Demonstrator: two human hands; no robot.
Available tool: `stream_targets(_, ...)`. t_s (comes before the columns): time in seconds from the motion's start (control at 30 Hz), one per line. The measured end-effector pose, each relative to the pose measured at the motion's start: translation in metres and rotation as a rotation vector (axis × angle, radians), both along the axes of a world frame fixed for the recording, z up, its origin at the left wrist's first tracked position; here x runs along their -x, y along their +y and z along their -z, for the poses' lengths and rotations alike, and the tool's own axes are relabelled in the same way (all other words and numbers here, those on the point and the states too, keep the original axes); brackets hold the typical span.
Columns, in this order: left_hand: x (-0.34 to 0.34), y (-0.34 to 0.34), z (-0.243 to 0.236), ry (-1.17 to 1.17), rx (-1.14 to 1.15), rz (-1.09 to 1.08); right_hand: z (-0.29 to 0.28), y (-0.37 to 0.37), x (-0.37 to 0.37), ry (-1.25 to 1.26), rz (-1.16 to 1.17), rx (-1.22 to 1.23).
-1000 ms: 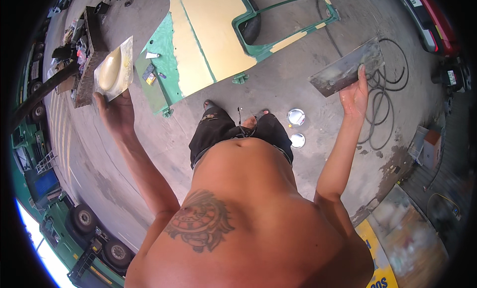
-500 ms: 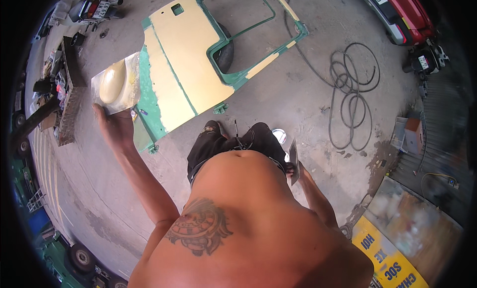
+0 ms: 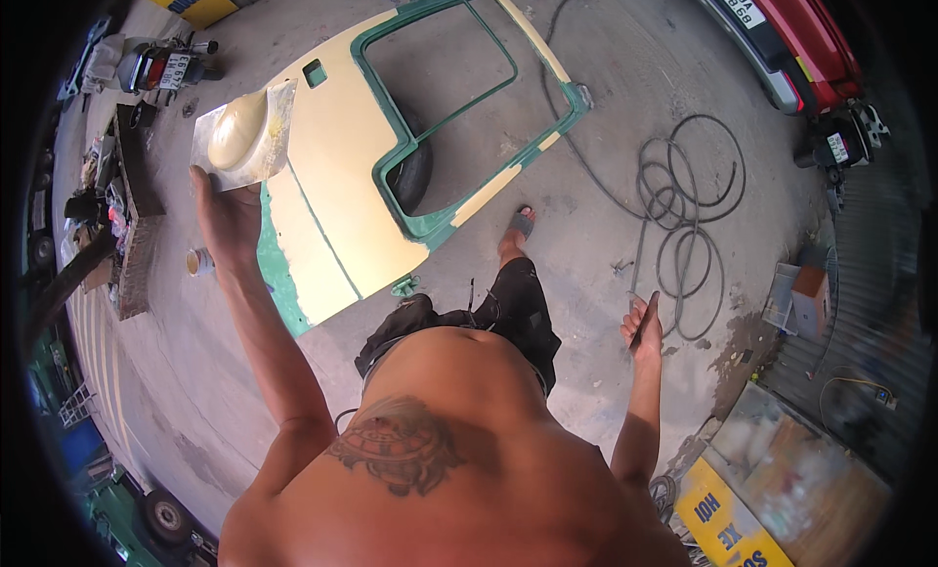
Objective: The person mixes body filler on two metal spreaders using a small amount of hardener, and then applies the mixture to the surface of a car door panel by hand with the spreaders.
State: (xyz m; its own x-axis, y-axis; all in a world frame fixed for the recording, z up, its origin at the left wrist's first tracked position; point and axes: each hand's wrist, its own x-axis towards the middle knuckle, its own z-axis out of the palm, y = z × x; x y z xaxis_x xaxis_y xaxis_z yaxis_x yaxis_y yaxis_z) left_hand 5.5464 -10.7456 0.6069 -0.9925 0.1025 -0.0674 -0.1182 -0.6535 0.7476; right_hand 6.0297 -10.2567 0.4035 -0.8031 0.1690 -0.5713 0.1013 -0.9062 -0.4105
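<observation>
My left hand (image 3: 231, 220) holds up a flat, stained board (image 3: 277, 117) from its near edge, the thumb on top. A smooth mound of cream putty (image 3: 237, 134) sits on it. Out to my right, my right hand (image 3: 640, 334) is closed around a thin, dark putty scraper (image 3: 647, 318), seen nearly edge-on. In front of me lies a large vehicle body panel (image 3: 342, 152) with a window opening, cream filler over most of its face and green along its edges. The board overlaps the panel's left edge in view; the scraper is well apart from it.
A dark tyre (image 3: 414, 176) shows beneath the panel's opening. A black hose (image 3: 689, 215) lies coiled on the concrete at right. A small can (image 3: 199, 262) stands left of the panel. Farther out are a wooden bin (image 3: 137, 215), a motorbike (image 3: 161, 66) and a red vehicle (image 3: 811, 49).
My right hand has swung outward from beside my thigh with the scraper. A sandalled foot has come into view by the panel. The board now appears farther over the panel.
</observation>
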Motion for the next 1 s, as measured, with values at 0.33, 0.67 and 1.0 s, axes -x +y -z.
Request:
stream_targets(0.33, 0.042, 0.05, -0.038, 0.141, -0.11, -0.054, -0.028, 0.16, 0.226, -0.356, -0.012, -0.413)
stream_targets(0.67, 0.039, 0.093, -0.016, 0.082, 0.008, -0.656, -0.073, 0.159, 0.554, 0.068, -0.439, -0.237)
stream_targets(1.0, 0.095, 0.124, -0.009, -0.122, 0.029, -1.245, -0.119, 0.056, 0.817, 0.142, -0.898, -0.332)
